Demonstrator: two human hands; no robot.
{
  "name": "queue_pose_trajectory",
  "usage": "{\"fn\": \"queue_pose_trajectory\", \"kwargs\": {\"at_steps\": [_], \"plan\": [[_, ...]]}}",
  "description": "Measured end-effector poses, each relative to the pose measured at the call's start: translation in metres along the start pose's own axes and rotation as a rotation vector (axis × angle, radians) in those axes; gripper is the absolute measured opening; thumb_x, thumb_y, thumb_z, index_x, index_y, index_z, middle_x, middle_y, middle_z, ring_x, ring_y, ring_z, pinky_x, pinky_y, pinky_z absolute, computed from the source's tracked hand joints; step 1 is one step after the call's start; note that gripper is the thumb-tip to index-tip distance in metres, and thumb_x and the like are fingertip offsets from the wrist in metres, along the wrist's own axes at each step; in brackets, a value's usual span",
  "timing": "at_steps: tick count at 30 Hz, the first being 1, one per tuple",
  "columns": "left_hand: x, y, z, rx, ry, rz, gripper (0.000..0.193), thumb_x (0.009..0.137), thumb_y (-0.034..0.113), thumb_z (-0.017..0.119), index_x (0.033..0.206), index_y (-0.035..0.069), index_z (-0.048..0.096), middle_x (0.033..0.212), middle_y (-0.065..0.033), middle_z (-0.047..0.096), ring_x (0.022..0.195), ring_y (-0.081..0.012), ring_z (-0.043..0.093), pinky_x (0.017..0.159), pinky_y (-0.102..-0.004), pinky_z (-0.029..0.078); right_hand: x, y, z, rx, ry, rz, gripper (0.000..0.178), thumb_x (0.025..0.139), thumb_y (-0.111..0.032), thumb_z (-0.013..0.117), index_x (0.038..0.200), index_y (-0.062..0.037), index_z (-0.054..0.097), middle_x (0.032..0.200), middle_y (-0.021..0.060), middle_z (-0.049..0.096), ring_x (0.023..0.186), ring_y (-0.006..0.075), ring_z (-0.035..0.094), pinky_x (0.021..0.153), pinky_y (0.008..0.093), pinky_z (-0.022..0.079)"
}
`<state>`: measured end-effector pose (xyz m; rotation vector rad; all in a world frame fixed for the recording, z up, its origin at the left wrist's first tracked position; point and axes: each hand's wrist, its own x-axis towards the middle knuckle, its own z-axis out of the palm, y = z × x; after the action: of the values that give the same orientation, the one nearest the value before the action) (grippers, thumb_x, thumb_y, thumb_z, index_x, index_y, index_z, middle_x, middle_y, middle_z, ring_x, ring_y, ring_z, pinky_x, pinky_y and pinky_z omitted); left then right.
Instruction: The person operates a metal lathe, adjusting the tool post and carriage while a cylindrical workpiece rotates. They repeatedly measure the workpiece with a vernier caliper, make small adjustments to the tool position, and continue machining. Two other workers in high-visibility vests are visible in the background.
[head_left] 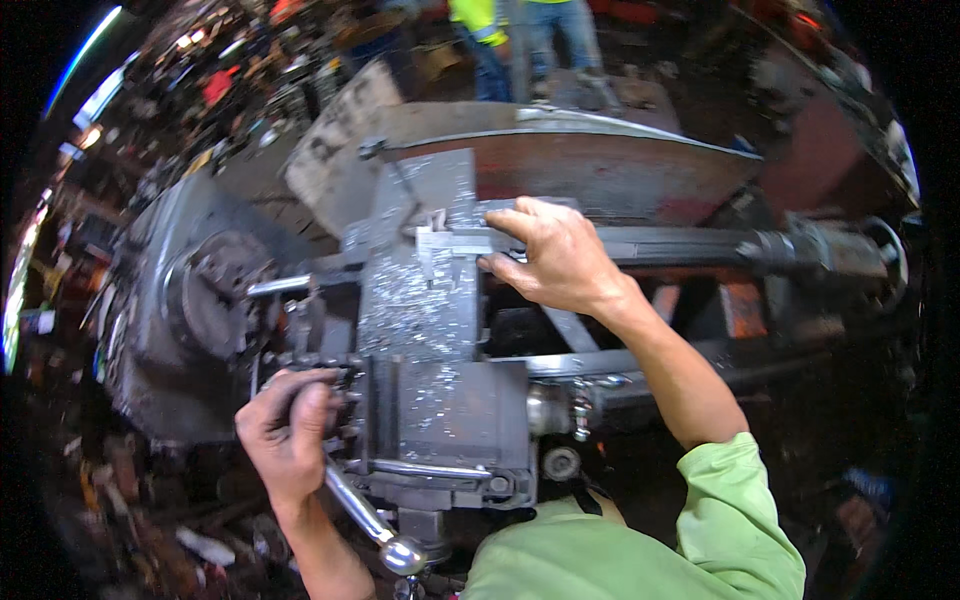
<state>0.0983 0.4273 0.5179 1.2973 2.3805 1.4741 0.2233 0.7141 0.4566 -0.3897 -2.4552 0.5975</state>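
My right hand [560, 255] reaches over the lathe, with thumb and fingers around the beam of a metal caliper [470, 243]. The caliper's jaws lie at its left end, above the carriage slide [410, 310], which is strewn with shiny metal chips. Lower left, my left hand [285, 425] is closed beside the tool post [350, 400]; its curled fingers hide what they grip, if anything. A bright round bar [280, 286] sticks out from the chuck [215, 290]. Below my left hand slants a steel lever [355, 505] with a ball end.
The headstock [165, 370] stands at left, the tailstock [825, 255] at far right along the bed. Behind the lathe leans a rusty metal sheet [620, 170]. Two people, one in a yellow high-visibility top [480, 15], stand beyond it. Scrap covers the floor.
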Motion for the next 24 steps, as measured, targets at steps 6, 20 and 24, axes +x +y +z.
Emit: {"fn": "queue_pose_trajectory", "kwargs": {"at_steps": [6, 20, 24], "plan": [[-0.003, -0.008, 0.003, -0.111, 0.018, -0.020, 0.022, 0.096, 0.013, 0.062, 0.082, -0.003, 0.067, 0.058, 0.0046, 0.048, 0.050, -0.0026, 0.040, 0.046, -0.0221, 0.026, -0.095, 0.058, -0.014, -0.164, 0.072, 0.189, 0.040, 0.075, -0.029, 0.077, 0.105, -0.0024, 0.069, 0.087, 0.0137, 0.062, 0.078, 0.0341, 0.064, 0.069, 0.0431, 0.052], [0.000, -0.017, 0.000, -0.050, 0.010, 0.012, 0.025, 0.097, 0.017, 0.062, 0.081, -0.002, 0.065, 0.060, 0.0072, 0.044, 0.052, -0.0009, 0.034, 0.047, -0.0215, 0.023, -0.149, 0.091, -0.013, -0.157, 0.100, 0.335, 0.036, 0.075, -0.028, 0.077, 0.102, -0.0052, 0.071, 0.087, 0.0131, 0.064, 0.081, 0.0343, 0.064, 0.071, 0.0440, 0.051], [0.000, -0.017, 0.001, -0.036, 0.012, 0.026, 0.025, 0.097, 0.017, 0.062, 0.081, -0.002, 0.065, 0.060, 0.0070, 0.044, 0.052, -0.0010, 0.034, 0.047, -0.0215, 0.022, -0.149, 0.094, -0.010, -0.142, 0.092, 0.334, 0.036, 0.075, -0.027, 0.077, 0.102, -0.0051, 0.071, 0.087, 0.0134, 0.064, 0.081, 0.0347, 0.064, 0.071, 0.0442, 0.051]]}}
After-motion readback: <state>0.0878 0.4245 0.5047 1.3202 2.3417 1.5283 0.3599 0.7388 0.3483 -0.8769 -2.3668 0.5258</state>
